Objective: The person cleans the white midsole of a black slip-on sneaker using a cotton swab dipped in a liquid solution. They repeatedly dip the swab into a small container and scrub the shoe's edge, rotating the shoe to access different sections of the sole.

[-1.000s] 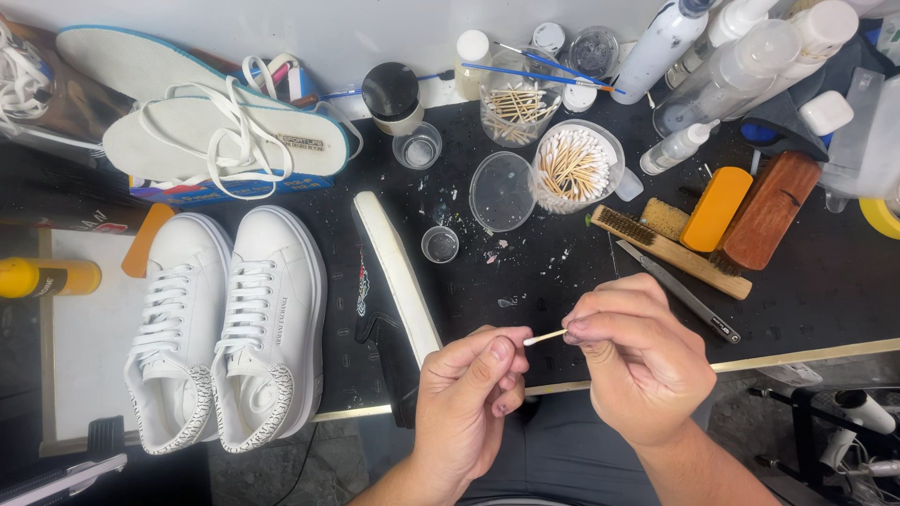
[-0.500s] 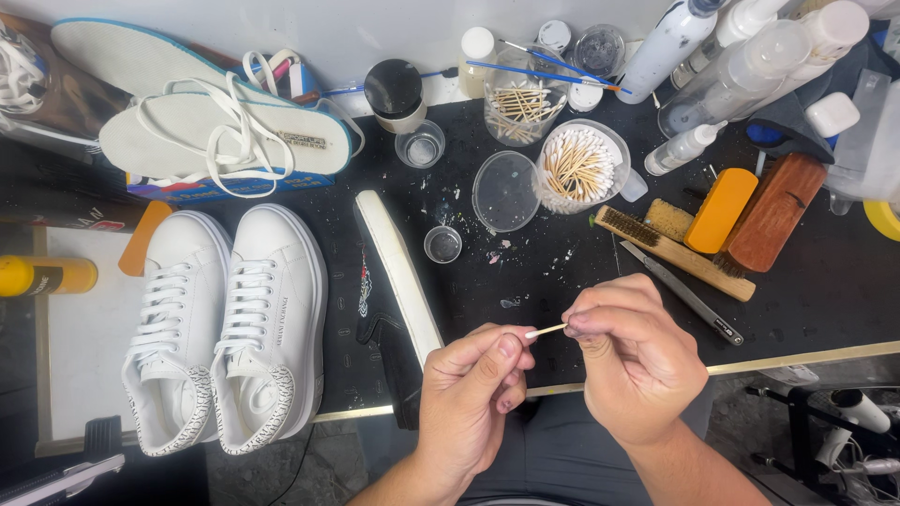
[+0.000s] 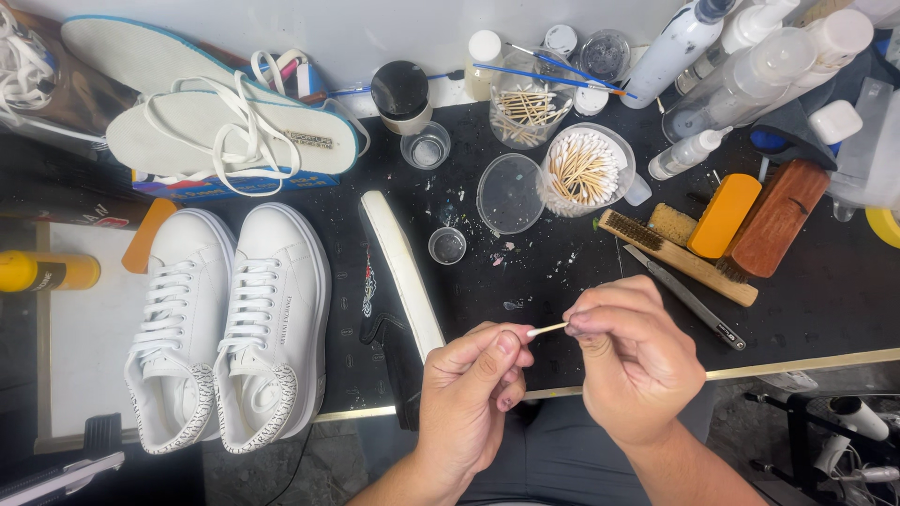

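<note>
My right hand (image 3: pixel 633 365) pinches a thin wooden cotton swab (image 3: pixel 547 329) by its stick end. My left hand (image 3: pixel 473 394) meets the swab's white tip with thumb and forefinger, rolling or pinching it. Both hands hover over the front edge of a black work mat (image 3: pixel 562 272). A black shoe with a white sole (image 3: pixel 398 300) lies on its side just left of my left hand. Further left stands a pair of white laced sneakers (image 3: pixel 230 323). A clear cup full of cotton swabs (image 3: pixel 583 171) sits behind my hands.
Wooden brushes (image 3: pixel 680 253), an orange block (image 3: pixel 722 214) and a metal tool (image 3: pixel 689 302) lie to the right. Spray bottles (image 3: pixel 750 66), small jars and a clear lid (image 3: pixel 509 192) crowd the back. Insoles with laces (image 3: pixel 234 141) rest at back left, a yellow can (image 3: pixel 42 272) at far left.
My hands have stayed in nearly the same spot. The left fingers have shifted slightly on the swab's tip; the swab is still held between both hands.
</note>
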